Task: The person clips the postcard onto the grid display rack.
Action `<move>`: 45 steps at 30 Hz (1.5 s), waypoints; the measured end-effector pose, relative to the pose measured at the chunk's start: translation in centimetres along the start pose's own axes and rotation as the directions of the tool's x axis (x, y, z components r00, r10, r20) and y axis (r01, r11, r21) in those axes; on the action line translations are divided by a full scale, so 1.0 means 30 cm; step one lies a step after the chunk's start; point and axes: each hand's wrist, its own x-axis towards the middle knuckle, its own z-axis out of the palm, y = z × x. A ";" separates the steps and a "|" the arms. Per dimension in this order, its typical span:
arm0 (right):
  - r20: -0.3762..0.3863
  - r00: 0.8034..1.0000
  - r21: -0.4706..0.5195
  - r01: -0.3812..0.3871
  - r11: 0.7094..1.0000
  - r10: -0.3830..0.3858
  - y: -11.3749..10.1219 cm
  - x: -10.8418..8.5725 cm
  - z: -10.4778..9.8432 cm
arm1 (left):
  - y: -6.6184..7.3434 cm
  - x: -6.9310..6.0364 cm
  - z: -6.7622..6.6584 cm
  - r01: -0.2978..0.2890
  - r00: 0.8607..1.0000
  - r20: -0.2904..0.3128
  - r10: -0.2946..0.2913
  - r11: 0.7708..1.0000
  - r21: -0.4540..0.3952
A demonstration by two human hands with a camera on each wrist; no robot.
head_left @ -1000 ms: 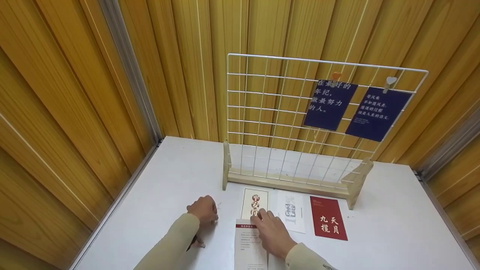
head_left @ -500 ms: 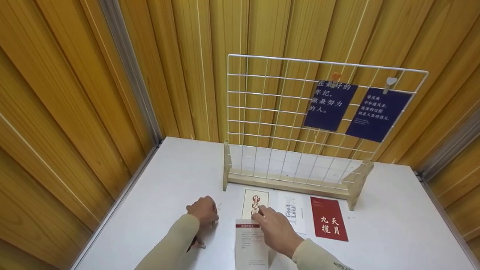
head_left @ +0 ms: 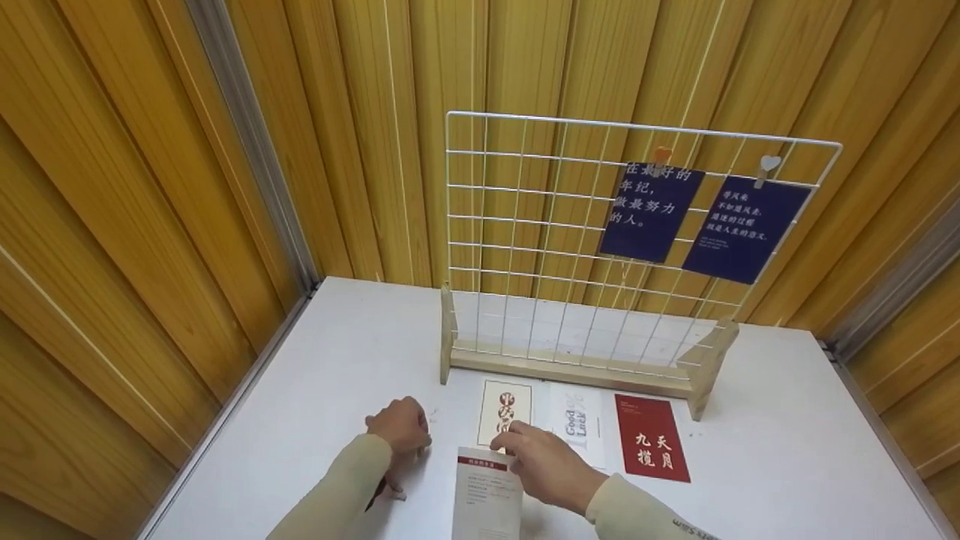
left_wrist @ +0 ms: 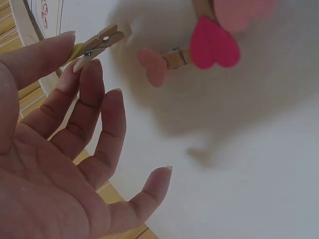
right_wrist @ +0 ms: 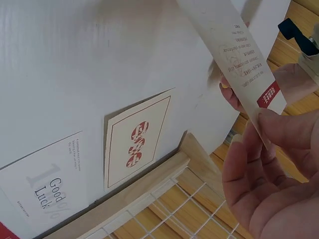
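Between thumb and fingertips, my left hand (head_left: 401, 426) pinches a small wooden clothespin (left_wrist: 103, 41) with a bit of yellow at its handle end, best seen in the left wrist view. Near that hand on the white table lie heart-topped clothespins, one with a bright pink heart (left_wrist: 214, 44) and others with paler pink hearts (left_wrist: 153, 67). My right hand (head_left: 553, 469) pinches the upper right corner of a pale card (head_left: 486, 499) with a red band and small print. That card is raised off the table and tilted. Its lower end is cut off in the head view.
A white wire grid (head_left: 517, 217) stands on a wooden base (head_left: 570, 369). Two navy cards (head_left: 652, 214) hang on it from heart clips. Before the base lie a cream card (head_left: 504, 405), a white "Good Luck" card (head_left: 576, 426) and a red card (head_left: 652, 439). Wooden panels surround the table.
My right hand has gone from resting over the pale card to pinching its corner, and the card has come up off the table. The left hand keeps its place.
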 end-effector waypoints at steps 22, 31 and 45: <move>-0.075 0.988 0.014 0.135 0.991 -0.134 0.025 -0.014 0.022 | -0.005 -0.001 0.001 -0.027 0.999 -0.022 0.026 0.999 -0.023; -0.109 0.978 0.039 0.181 0.983 -0.176 0.041 0.004 -0.040 | -0.007 -0.004 0.002 -0.037 0.999 -0.021 0.036 0.998 -0.049; -0.160 0.982 0.018 0.107 0.994 -0.103 0.056 0.054 -0.205 | -0.012 -0.006 -0.007 -0.044 0.999 -0.002 0.044 0.997 -0.064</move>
